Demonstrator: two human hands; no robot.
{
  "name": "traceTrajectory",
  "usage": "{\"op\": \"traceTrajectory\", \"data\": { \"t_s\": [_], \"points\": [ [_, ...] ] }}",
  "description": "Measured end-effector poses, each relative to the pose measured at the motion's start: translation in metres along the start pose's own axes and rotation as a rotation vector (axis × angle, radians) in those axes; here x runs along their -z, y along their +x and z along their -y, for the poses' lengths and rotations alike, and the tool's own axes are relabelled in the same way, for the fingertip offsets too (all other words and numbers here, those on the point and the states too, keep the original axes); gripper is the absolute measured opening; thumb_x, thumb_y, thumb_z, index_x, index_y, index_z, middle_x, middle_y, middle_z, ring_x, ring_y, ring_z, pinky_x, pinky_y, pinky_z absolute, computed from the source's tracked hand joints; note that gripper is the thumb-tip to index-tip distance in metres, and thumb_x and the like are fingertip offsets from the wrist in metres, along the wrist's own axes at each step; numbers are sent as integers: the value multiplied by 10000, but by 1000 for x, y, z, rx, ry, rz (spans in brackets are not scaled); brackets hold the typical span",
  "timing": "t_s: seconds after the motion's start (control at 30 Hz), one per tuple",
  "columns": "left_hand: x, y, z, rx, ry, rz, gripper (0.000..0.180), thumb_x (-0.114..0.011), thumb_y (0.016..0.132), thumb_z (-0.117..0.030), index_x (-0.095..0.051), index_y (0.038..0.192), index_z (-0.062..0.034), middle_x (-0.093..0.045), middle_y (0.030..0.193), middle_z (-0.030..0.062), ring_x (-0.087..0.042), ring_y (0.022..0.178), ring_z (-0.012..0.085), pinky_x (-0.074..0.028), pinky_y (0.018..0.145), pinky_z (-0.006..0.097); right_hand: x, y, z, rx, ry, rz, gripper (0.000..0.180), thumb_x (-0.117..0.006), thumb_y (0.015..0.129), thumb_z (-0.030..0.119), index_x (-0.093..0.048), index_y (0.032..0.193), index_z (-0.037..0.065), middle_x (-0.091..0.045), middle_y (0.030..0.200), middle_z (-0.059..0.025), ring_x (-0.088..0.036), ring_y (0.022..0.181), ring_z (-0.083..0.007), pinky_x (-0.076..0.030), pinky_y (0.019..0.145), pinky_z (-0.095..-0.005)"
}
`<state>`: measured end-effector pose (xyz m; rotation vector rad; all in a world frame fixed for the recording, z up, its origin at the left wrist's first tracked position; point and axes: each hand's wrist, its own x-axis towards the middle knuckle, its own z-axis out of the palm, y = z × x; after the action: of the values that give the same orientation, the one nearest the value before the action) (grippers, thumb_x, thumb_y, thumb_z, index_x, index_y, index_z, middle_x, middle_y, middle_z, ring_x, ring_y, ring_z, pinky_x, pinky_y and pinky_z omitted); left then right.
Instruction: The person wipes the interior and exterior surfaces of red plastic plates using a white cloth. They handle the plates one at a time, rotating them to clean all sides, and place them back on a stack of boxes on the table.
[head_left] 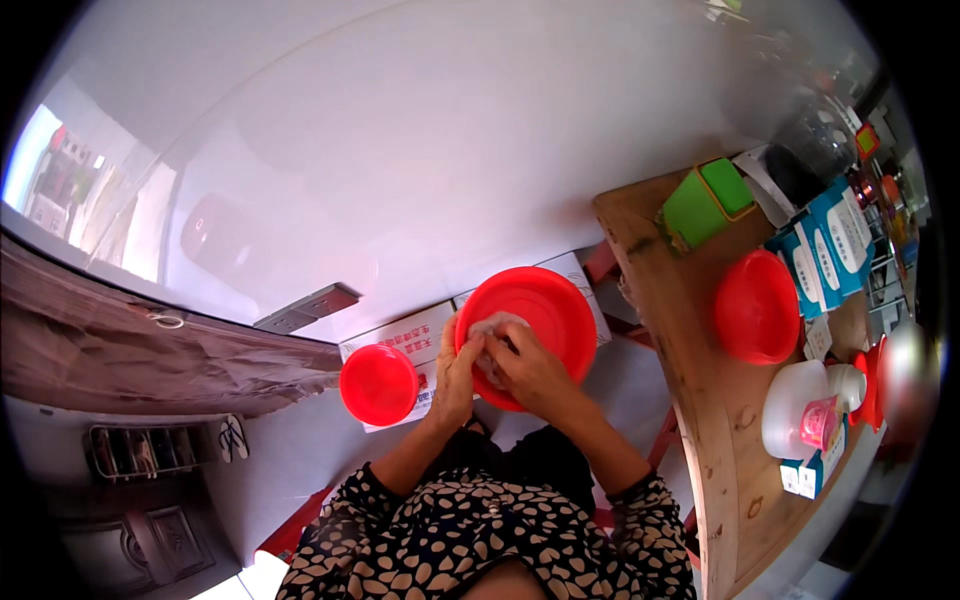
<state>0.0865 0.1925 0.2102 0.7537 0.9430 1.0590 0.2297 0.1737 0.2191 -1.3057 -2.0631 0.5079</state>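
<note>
Whitish cloth (497,322) gripped by left hand (457,374) and right hand (535,372) over red plastic basin (556,312), left side; judged light, limp, best held by bunched folds.

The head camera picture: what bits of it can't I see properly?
All in the head view:
Pale crumpled wad: its full shape, hidden by the left hand and right hand.
Large red basin: parts of its left and near rim, covered by those hands.
White rounded thing: too blurred to name.
Dark carved door: cut off by the picture's lower edge.
</note>
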Motion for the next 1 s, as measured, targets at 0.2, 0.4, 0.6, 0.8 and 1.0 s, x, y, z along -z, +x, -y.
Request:
{"op": "traceTrajectory", "data": {
  "t_s": [0.2,0.4,0.6,0.8,1.0],
  "points": [
    [15,-11,-3,-87,-30,-161,449,-494,923,-147,-364,1338,-36,-533,1175,106,-510,1046,156,-427,910,284,-23,35,-13,-34,-305,-149,378,-634,791,133,-570,1146,19,-518,1007,-128,-581,886,-287,-517,655,-359],
    [9,-28,6,-219,-74,-312,452,-508,915,-130,-368,1338,-54,-517,1194,98,-483,1080,154,-413,928,293,-14,42,-4,13,-295,-184,441,-702,721,195,-563,1095,7,-508,977,-121,-616,859,-279,-566,592,-339],
    [6,-32,25,-274,-181,-403,428,-504,924,-127,-377,1329,-74,-542,1091,57,-506,969,122,-432,852,263,-12,26,10,166,-71,315,257,-644,774,119,-600,1009,24,-537,993,-117,-619,891,-290,-557,657,-369],
    [31,-38,26,-169,-195,-404,421,-486,923,-113,-374,1327,-80,-550,1037,49,-514,925,115,-437,823,254,-21,35,9,233,37,424,246,-671,760,112,-638,1000,68,-584,994,-70,-624,883,-260,-531,720,-376],
    [63,-25,11,-181,-56,-337,467,-492,920,-121,-337,1357,-68,-524,1177,88,-490,1072,160,-405,943,299,-75,66,6,166,-369,-75,259,-675,696,153,-646,948,104,-574,949,-62,-593,883,-228,-487,649,-382]
  ]
}}
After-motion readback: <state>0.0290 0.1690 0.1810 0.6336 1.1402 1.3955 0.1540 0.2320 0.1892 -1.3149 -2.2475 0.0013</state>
